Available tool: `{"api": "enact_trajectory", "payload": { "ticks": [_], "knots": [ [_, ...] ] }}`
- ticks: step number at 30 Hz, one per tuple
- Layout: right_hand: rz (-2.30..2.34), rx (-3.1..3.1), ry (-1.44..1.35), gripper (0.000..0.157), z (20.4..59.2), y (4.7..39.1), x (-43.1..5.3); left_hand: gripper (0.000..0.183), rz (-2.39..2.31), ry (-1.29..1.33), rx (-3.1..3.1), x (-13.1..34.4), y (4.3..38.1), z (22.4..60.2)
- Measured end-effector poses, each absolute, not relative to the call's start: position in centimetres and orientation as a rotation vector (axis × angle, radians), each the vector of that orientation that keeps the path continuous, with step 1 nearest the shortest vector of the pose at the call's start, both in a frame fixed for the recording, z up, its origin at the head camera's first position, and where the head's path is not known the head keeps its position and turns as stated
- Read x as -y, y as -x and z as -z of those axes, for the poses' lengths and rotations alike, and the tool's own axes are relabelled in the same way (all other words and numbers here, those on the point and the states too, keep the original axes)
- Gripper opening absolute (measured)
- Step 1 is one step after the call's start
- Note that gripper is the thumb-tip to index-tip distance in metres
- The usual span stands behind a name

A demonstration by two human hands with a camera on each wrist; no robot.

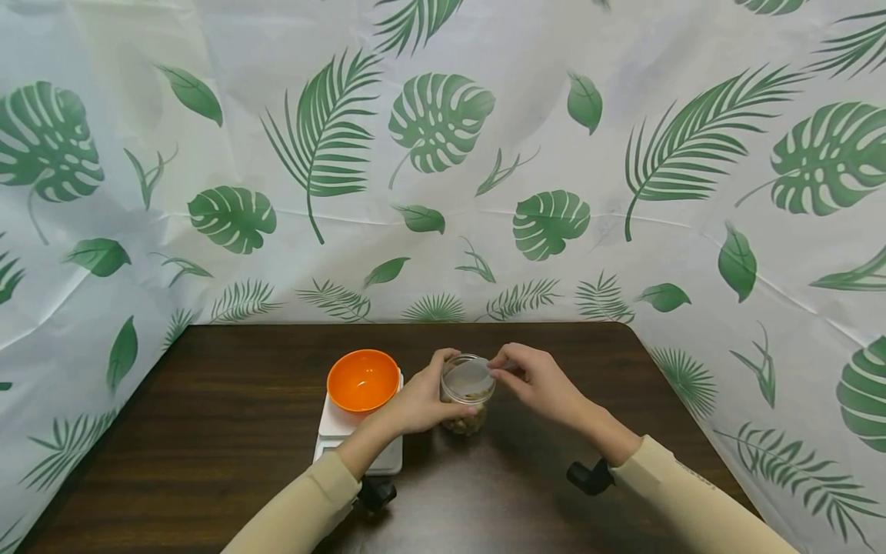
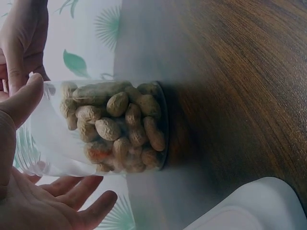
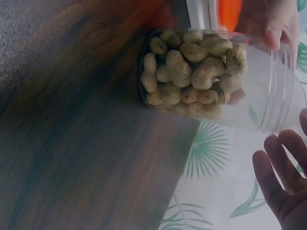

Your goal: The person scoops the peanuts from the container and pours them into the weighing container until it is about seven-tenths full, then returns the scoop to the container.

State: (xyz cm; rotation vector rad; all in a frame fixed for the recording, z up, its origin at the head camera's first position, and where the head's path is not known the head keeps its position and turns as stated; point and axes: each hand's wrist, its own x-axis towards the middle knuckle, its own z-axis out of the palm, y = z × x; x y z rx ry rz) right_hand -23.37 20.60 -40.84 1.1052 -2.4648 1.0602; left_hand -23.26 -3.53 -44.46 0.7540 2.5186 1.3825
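Note:
A clear jar (image 1: 465,408) stands upright on the table, with whole peanuts (image 2: 120,124) in its lower part. My left hand (image 1: 425,392) holds the jar round its upper part, thumb on the near side and fingers on the far side. In the left wrist view the lower fingers of this hand spread loosely past the wall. Over the mouth lies a thin, translucent whitish disc (image 1: 465,378). With thumb and forefinger my right hand (image 1: 531,377) pinches its right edge, while its other fingers stand off beside the rim in the right wrist view.
Left of the jar, a white kitchen scale (image 1: 335,423) carries an orange bowl (image 1: 363,378). My left forearm passes over the scale's right part. The dark wooden table (image 1: 208,431) ends at a leaf-patterned sheet (image 1: 443,254) at the back.

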Motion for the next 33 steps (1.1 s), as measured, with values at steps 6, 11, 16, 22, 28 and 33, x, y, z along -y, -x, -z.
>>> {"api": "enact_trajectory", "payload": {
  "ticks": [6,11,16,22,28,33],
  "knots": [
    [-1.097,2.471,-1.072,0.015,41.0,23.2,-20.4,0.092,-1.375,-0.746,-2.518,3.6,23.1,44.4],
    [-1.111,2.49,-1.096,0.015,40.7,23.2,-20.3,0.093,-1.361,-0.768,-2.538,3.8,23.0,44.6],
    [-1.097,2.483,-1.187,0.018,39.1,23.3,-20.3,0.091,-1.335,-0.8,-2.568,3.9,23.0,44.5],
    [-0.99,2.51,-1.306,0.017,36.7,23.4,-20.4,0.09,-1.301,-0.811,-2.594,4.3,22.8,44.3],
    [-0.839,2.517,-1.346,0.015,35.3,23.2,-20.5,0.089,-1.296,-0.806,-2.587,4.7,22.6,44.0],
    [-0.81,2.551,-1.313,0.013,35.1,23.0,-20.4,0.087,-1.295,-0.815,-2.578,4.8,22.5,44.0]
  ]
}}
